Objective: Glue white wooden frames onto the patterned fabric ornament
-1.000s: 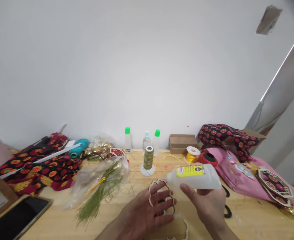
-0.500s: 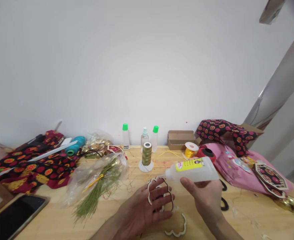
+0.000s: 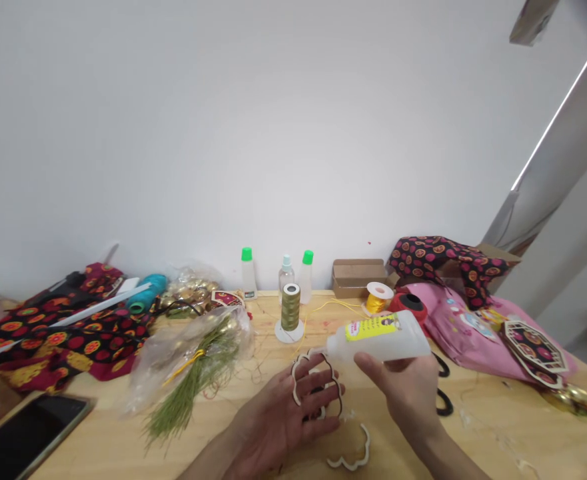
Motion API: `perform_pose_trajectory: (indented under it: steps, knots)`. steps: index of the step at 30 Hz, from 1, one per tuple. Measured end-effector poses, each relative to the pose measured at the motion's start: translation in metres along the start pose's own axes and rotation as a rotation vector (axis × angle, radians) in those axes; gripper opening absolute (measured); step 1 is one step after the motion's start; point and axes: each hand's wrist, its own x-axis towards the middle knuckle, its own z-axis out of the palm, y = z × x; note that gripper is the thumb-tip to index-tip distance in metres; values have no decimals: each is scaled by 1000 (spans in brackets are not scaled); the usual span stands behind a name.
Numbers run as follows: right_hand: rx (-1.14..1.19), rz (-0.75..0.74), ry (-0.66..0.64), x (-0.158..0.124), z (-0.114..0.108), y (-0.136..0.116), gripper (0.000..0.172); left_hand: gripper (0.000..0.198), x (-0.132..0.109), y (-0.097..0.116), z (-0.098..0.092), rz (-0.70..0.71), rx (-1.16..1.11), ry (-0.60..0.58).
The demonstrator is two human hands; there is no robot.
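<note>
My left hand (image 3: 286, 417) is turned palm up, its fingers holding a thin, scalloped wooden frame (image 3: 297, 387), pale on one side with a dark edge on the other. My right hand (image 3: 413, 393) grips a clear plastic glue bottle (image 3: 408, 337) with a yellow label. The bottle lies nearly level, nozzle to the left, with its tip at the top of the frame. On the table below my fingers rests a loose pale scalloped strip (image 3: 363, 453). Black scissor handles (image 3: 444, 402) show just beyond my right hand, partly hidden.
A green thread cone (image 3: 290, 310) stands ahead, with green-capped bottles (image 3: 306, 280) behind it. A green tassel (image 3: 188, 393) on a plastic bag, patterned cloth (image 3: 73, 347) and a phone (image 3: 33, 433) lie left. Yellow cord (image 3: 376, 303) and a pink bag (image 3: 456, 333) are at right.
The view has shifted slightly, so everything sits a little further left. Both hands keep their holds, and the bottle tip stays at the frame's upper edge.
</note>
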Motion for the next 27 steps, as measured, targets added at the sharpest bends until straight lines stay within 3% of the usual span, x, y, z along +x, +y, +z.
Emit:
perform_pose_trajectory:
  steps: [15, 19, 27]
  knots:
    - [31, -35, 10, 1, -1, -3, 23, 50, 0, -1, 2, 16, 7, 30]
    - [-20, -99, -44, 6, -6, -1, 20, 51, 1, 0, 3, 23, 24, 52]
    - [-30, -202, -26, 9, -6, -1, 20, 52, 0, 0, 2, 35, 50, 71]
